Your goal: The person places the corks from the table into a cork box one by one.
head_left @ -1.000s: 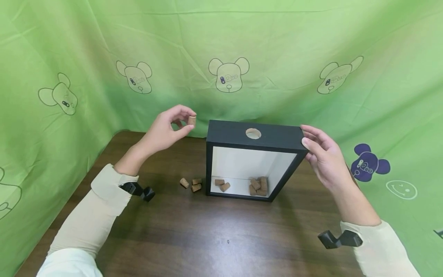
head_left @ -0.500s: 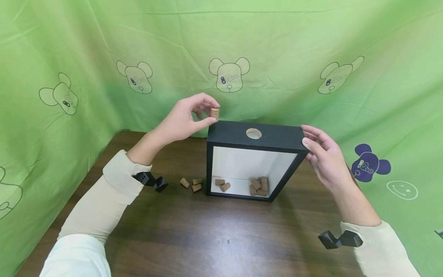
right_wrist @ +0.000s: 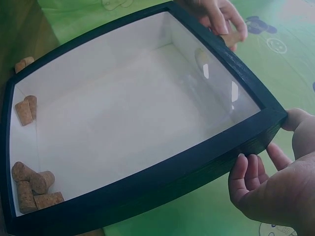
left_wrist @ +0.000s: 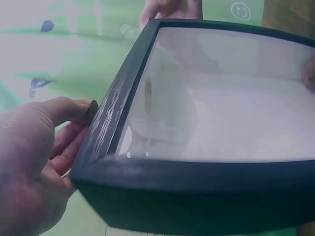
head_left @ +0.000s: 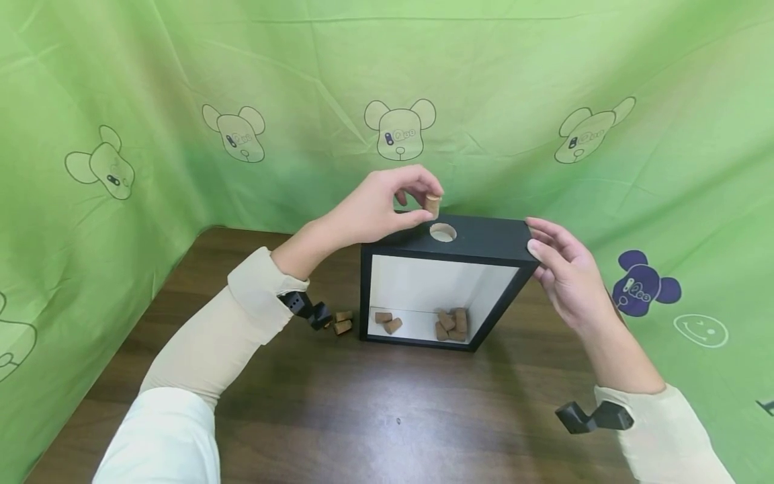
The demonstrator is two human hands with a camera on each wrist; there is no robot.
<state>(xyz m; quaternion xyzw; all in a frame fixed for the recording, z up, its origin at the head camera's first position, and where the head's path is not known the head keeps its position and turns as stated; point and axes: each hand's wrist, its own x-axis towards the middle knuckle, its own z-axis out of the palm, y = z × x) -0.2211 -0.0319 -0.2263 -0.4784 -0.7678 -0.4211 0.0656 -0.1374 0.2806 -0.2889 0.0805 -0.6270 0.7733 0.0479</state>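
Note:
Between thumb and fingers, my left hand (head_left: 383, 208) pinches a cork (head_left: 433, 206) upright just left of the round hole (head_left: 443, 232) in the top of a black box (head_left: 492, 235). Whether the cork touches the top I cannot tell. The box stands upright with a clear front and white inside. Two corks (head_left: 393, 326) lie inside at its left, and a heap of several corks (head_left: 459, 326) sits at its right. My right hand (head_left: 565, 272) grips the box's upper right corner, thumb in front, as the right wrist view also shows.
Loose corks (head_left: 342, 327) lie on the brown table (head_left: 387, 410) just left of the box, partly hidden by the left wrist camera (head_left: 305, 309). A green cloth (head_left: 302, 87) with bear heads hangs behind and at both sides.
My left hand has carried the cork rightward from beyond the box's left side to a spot beside the hole. The right hand and the box have stayed in place.

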